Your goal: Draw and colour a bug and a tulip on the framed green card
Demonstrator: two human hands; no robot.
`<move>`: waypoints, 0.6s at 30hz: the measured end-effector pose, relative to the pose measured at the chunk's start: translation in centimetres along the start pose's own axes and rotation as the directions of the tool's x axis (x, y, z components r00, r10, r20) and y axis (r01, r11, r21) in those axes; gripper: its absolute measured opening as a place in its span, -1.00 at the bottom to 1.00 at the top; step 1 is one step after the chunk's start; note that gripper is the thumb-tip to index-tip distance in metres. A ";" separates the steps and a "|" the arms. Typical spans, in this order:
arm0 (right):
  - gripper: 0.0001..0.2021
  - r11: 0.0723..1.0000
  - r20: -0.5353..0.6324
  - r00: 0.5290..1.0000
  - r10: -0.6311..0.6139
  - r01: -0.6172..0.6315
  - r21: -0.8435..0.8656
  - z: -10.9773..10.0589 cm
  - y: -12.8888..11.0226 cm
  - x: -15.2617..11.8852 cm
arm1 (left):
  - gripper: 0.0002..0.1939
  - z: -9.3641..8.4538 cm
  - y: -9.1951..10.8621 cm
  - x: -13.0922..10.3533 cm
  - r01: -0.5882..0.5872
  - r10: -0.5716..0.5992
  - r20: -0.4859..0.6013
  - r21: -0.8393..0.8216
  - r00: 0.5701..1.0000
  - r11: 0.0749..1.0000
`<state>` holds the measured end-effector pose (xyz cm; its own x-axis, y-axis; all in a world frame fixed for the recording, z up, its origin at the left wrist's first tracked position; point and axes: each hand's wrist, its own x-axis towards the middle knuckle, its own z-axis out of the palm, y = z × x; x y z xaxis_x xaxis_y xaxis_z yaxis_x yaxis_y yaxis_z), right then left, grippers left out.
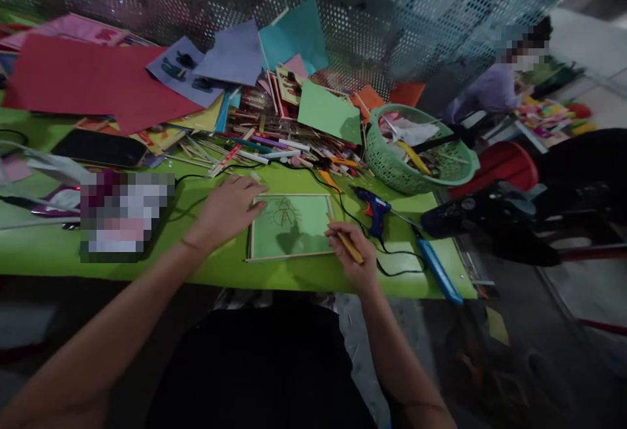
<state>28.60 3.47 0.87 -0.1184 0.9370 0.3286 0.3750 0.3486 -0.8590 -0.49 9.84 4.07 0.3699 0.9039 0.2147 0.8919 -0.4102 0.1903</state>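
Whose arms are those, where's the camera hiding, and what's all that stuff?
There's no robot here! One person wears the camera on their head, so you look down along their own arms. The left hand is at the upper left corner of a green card with thin edging and a little drawing. The right hand holds a yellow pen-shaped tool. On the green table you also see coloured papers, a blue glue gun and a green basket.
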 end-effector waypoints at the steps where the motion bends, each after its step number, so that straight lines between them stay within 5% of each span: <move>1: -0.82 1.000 0.028 1.000 0.005 -0.004 -0.016 -0.1 0.0 -0.5 | -0.66 0.1 0.1 0.6 -0.002 0.001 0.025 0.030 1.000 1.000; 11: -0.79 0.999 0.042 0.999 0.018 -0.020 0.037 -0.3 -0.2 -1.2 | -0.86 1.5 -0.3 3.2 0.089 -0.087 0.051 -0.040 0.995 0.995; 18: -0.73 0.992 -0.005 0.997 0.072 -0.072 0.102 -0.4 0.4 -1.4 | -0.88 1.9 -1.0 2.1 0.143 -0.165 -0.032 -0.365 0.986 0.920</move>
<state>29.29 2.33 0.22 -0.0865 0.9597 0.2675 0.2870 0.2811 -0.9158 -0.15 12.35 2.53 0.2088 0.9550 0.2106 0.7784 -0.2927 0.5554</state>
